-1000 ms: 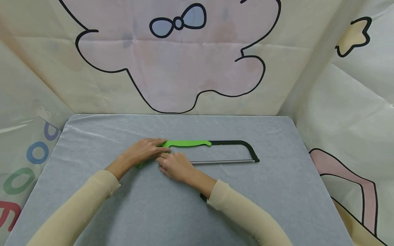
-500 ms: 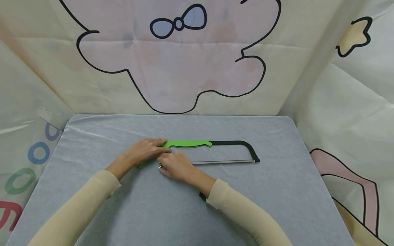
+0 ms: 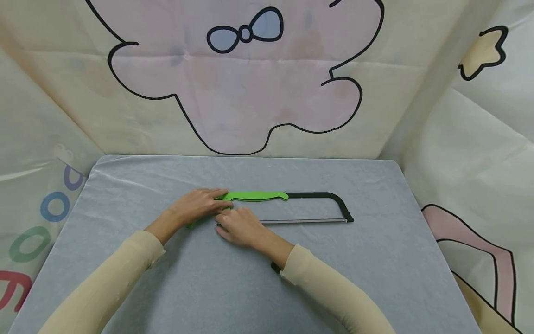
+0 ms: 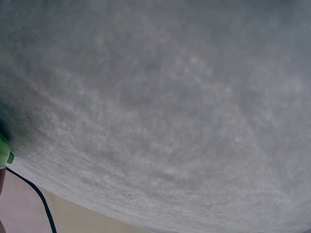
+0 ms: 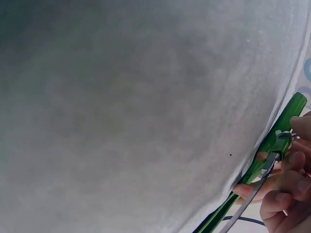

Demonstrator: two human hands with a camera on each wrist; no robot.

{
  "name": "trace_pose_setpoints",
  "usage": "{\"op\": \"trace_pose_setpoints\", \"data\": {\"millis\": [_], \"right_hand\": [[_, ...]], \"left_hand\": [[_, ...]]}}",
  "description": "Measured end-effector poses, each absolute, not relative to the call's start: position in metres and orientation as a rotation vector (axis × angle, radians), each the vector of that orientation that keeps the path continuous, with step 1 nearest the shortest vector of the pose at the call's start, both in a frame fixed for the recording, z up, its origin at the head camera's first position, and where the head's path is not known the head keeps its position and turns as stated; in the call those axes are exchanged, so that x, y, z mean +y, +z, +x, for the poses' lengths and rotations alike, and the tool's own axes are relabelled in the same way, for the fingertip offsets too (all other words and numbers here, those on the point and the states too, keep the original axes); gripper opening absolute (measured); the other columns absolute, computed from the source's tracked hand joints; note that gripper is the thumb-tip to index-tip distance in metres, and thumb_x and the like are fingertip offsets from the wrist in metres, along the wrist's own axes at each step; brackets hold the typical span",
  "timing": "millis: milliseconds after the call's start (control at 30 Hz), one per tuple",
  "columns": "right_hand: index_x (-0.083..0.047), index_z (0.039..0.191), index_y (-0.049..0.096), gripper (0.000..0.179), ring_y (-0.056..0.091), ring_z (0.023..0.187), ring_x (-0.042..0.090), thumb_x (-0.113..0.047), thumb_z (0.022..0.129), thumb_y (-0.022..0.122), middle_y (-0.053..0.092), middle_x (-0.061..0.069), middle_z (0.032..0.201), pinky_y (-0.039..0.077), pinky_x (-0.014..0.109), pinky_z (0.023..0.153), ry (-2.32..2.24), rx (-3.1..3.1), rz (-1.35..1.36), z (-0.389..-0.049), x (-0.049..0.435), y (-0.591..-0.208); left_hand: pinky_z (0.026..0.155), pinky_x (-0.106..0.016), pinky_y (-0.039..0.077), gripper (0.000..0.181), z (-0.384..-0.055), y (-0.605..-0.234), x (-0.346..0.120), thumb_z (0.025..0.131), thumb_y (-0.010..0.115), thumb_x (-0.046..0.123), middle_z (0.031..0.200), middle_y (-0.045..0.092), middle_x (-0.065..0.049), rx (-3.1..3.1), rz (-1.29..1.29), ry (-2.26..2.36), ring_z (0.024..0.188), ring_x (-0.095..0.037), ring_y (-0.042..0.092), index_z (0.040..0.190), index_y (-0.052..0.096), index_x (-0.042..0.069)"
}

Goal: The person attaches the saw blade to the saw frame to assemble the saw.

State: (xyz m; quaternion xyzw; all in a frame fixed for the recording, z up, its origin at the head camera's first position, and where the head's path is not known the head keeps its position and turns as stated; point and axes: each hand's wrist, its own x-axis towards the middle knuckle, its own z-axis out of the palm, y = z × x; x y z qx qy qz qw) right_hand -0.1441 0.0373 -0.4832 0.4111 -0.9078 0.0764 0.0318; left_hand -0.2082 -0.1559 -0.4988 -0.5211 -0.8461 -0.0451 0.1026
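A hacksaw (image 3: 258,196) with a green handle and black bow lies on the grey cloth, its bow pointing right. Its thin blade (image 3: 304,221) runs along the near side. My left hand (image 3: 196,204) grips the handle end from above, hiding most of the grip. Right beside it, my right hand (image 3: 239,227) has its fingers curled at the handle end of the blade. In the right wrist view, those fingers pinch around a small silver wing nut (image 5: 280,133) there, partly hidden. Only a sliver of green handle (image 4: 5,153) enters the left wrist view.
A grey cloth (image 3: 233,292) covers the table. Behind it hangs a cream backdrop (image 3: 142,125) with cartoon drawings, and similar side panels stand left and right. A small dark piece (image 3: 275,267) shows beneath my right cuff.
The hacksaw stays in place under both hands. My right fingers shift slightly at the wing nut; its shiny metal showed half a second ago and is mostly covered now.
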Motion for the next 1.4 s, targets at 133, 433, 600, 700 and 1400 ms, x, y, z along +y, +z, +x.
{"op": "trace_pose_setpoints", "data": {"millis": [133, 433, 600, 700, 1400], "right_hand": [[-0.019, 0.085, 0.069, 0.019, 0.051, 0.058, 0.007, -0.026, 0.1, 0.06, 0.062, -0.007, 0.077, 0.043, 0.025, 0.051, 0.305, -2.811, 1.247, -0.1448, 0.0384, -0.483], [-0.018, 0.088, 0.072, 0.019, 0.052, 0.056, 0.007, -0.025, 0.101, 0.059, 0.061, -0.006, 0.073, 0.042, 0.024, 0.05, 0.332, -2.821, 1.193, -0.1447, 0.0399, -0.4826], [-0.018, 0.089, 0.072, 0.02, 0.055, 0.057, 0.008, -0.024, 0.101, 0.058, 0.063, -0.006, 0.074, 0.044, 0.025, 0.05, 0.311, -2.811, 1.184, -0.1451, 0.0393, -0.4841], [-0.018, 0.09, 0.072, 0.02, 0.056, 0.058, 0.009, -0.025, 0.102, 0.057, 0.063, -0.005, 0.075, 0.044, 0.025, 0.051, 0.309, -2.814, 1.18, -0.1449, 0.0394, -0.4839], [-0.017, 0.091, 0.067, 0.012, 0.05, 0.053, 0.01, -0.028, 0.092, 0.071, 0.062, -0.005, 0.082, 0.039, 0.025, 0.045, 0.176, -2.645, 1.313, -0.1388, 0.0388, -0.4771]], "left_hand": [[0.08, -0.042, 0.057, 0.033, -0.2083, -0.4995, -0.1556, 0.092, 0.07, 0.03, 0.133, 0.063, -0.013, -2.51, -1.54, -0.116, 0.108, -0.028, 0.067, 0.125, 0.07, 0.026], [0.081, -0.042, 0.057, 0.033, -0.2079, -0.4985, -0.1534, 0.093, 0.07, 0.025, 0.134, 0.062, -0.011, -2.529, -1.539, -0.082, 0.11, -0.028, 0.067, 0.126, 0.07, 0.028], [0.082, -0.043, 0.057, 0.034, -0.2079, -0.498, -0.1534, 0.092, 0.07, 0.025, 0.134, 0.062, -0.012, -2.529, -1.54, -0.078, 0.111, -0.029, 0.066, 0.126, 0.07, 0.028], [0.083, -0.043, 0.057, 0.033, -0.2079, -0.4981, -0.1535, 0.093, 0.07, 0.026, 0.135, 0.062, -0.012, -2.532, -1.54, -0.077, 0.111, -0.029, 0.066, 0.126, 0.07, 0.028], [0.079, -0.042, 0.057, 0.03, -0.2083, -0.4977, -0.1555, 0.094, 0.069, 0.028, 0.132, 0.063, -0.012, -2.5, -1.558, -0.071, 0.107, -0.029, 0.068, 0.124, 0.069, 0.028]]}}
